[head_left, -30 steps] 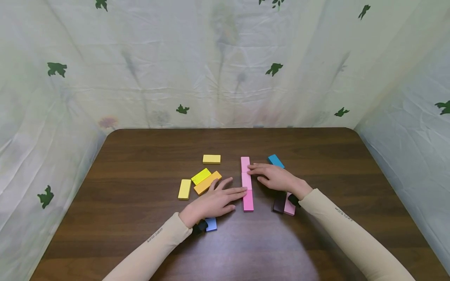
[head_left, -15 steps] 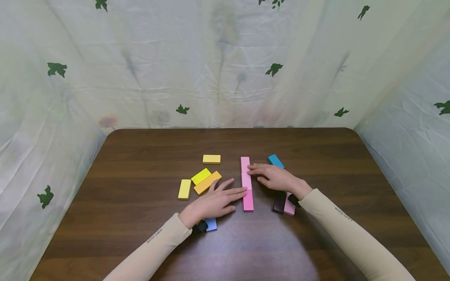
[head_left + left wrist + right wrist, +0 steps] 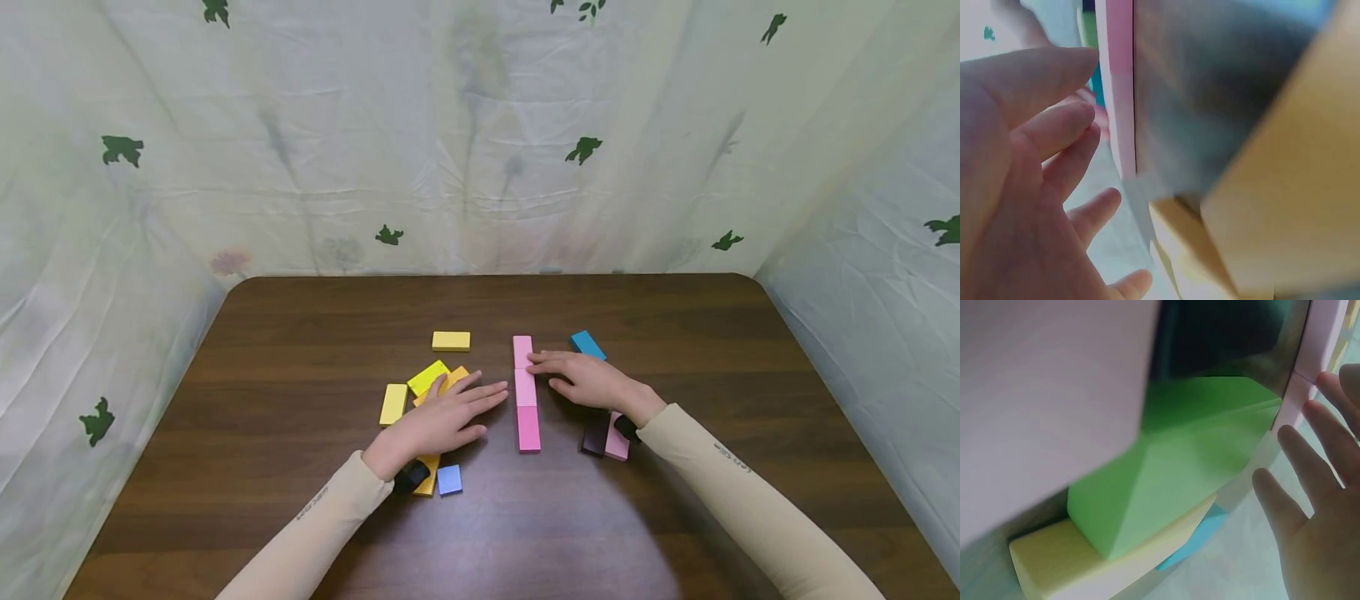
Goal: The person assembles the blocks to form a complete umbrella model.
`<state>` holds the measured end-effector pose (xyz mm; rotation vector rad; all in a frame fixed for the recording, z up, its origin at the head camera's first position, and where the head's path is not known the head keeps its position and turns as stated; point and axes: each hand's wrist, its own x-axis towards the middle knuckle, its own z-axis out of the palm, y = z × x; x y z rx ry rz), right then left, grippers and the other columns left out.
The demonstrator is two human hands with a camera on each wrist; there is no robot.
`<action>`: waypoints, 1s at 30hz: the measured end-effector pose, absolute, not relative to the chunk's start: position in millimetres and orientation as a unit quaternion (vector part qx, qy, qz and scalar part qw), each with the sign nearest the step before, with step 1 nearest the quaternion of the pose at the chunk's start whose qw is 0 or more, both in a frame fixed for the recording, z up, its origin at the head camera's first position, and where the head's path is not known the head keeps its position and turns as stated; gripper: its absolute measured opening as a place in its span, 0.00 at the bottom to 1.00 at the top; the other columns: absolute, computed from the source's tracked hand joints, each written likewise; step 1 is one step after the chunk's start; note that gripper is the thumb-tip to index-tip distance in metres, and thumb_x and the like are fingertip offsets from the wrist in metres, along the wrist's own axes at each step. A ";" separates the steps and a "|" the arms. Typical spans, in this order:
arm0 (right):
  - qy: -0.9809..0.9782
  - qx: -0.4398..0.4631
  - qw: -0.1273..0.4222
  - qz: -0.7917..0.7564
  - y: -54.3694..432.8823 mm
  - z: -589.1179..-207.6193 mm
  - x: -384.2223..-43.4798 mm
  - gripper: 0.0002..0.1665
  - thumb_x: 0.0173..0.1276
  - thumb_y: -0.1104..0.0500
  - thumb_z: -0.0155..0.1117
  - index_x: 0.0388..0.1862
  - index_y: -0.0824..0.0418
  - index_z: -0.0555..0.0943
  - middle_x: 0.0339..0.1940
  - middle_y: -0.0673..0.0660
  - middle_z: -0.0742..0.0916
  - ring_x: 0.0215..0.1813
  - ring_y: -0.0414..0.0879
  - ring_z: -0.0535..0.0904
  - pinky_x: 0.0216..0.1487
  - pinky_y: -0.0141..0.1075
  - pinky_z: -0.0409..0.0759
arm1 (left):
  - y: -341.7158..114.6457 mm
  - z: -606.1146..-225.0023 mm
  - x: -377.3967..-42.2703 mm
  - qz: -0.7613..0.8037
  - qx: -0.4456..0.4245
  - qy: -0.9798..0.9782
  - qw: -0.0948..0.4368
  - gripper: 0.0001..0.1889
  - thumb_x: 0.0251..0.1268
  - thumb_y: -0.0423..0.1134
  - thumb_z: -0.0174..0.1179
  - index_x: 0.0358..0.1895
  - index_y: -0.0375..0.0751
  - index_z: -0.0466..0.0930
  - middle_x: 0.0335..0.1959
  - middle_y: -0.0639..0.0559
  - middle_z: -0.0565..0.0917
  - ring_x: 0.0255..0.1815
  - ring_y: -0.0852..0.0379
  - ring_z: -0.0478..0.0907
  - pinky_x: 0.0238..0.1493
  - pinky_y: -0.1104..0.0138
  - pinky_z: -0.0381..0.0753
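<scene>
Three pink blocks (image 3: pixel 527 387) lie end to end in a straight row running away from me, the nearest one a deeper pink. My right hand (image 3: pixel 592 382) rests its straight fingertips against the row's right side, near the joint of the two far blocks. Left of the row is my left hand (image 3: pixel 431 423), fingers extended and apart from the row, holding nothing. It partly covers an orange block (image 3: pixel 459 376), beside a bright yellow block (image 3: pixel 428 377). In the right wrist view, a green block (image 3: pixel 1179 475) sits near the right hand.
Pale yellow blocks lie at the far left (image 3: pixel 452 341) and left (image 3: pixel 393 405). By the left wrist are an orange-yellow block (image 3: pixel 429 477) and a small blue block (image 3: pixel 450 480). A blue block (image 3: pixel 587 344), a dark block (image 3: pixel 596 437) and a pink block (image 3: pixel 618 442) lie around the right hand.
My left hand has drawn back leftward from the pink row, uncovering more of the small blue block and the orange-yellow one beside it. The right hand and the row stay put.
</scene>
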<state>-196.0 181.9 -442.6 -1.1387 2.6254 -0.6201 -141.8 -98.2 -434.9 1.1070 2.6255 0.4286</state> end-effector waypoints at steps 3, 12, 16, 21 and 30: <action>0.892 -0.387 0.107 -0.208 182.3 -443.3 -196.4 0.23 0.71 0.65 0.54 0.64 0.61 0.75 0.69 0.57 0.72 0.71 0.54 0.63 0.65 0.50 0.64 | -111.0 -432.1 -144.7 0.155 0.374 0.907 0.121 0.30 0.70 0.43 0.55 0.73 0.46 0.61 0.74 0.55 0.60 0.74 0.45 0.50 0.64 0.36 0.45; 0.889 -0.388 0.110 -0.215 182.9 -443.0 -196.4 0.23 0.71 0.66 0.54 0.64 0.63 0.75 0.69 0.58 0.71 0.71 0.55 0.63 0.65 0.49 0.64 | -144.1 -429.8 -152.2 0.161 0.337 0.923 0.093 0.30 0.67 0.40 0.59 0.71 0.41 0.64 0.71 0.47 0.64 0.71 0.42 0.57 0.62 0.37 0.52; 0.888 -0.392 0.106 -0.216 183.3 -443.9 -196.8 0.23 0.70 0.66 0.55 0.64 0.63 0.75 0.69 0.58 0.72 0.70 0.55 0.64 0.65 0.49 0.65 | -149.6 -432.4 -155.5 0.162 0.327 0.926 0.095 0.29 0.66 0.40 0.60 0.70 0.39 0.66 0.70 0.45 0.65 0.71 0.42 0.56 0.61 0.36 0.53; 0.886 -0.397 0.101 -0.217 183.3 -445.5 -197.2 0.23 0.70 0.66 0.55 0.63 0.64 0.75 0.68 0.59 0.72 0.70 0.55 0.65 0.64 0.49 0.65 | -150.4 -436.5 -158.5 0.159 0.330 0.926 0.093 0.28 0.65 0.39 0.61 0.68 0.39 0.68 0.70 0.46 0.65 0.71 0.41 0.57 0.61 0.37 0.53; 0.887 -0.398 0.100 -0.211 184.0 -446.1 -197.6 0.23 0.70 0.66 0.55 0.64 0.64 0.75 0.68 0.59 0.72 0.69 0.55 0.65 0.64 0.49 0.66 | -144.5 -439.3 -163.1 0.141 0.351 0.923 0.068 0.29 0.62 0.35 0.64 0.67 0.38 0.69 0.69 0.45 0.67 0.68 0.40 0.59 0.59 0.39 0.58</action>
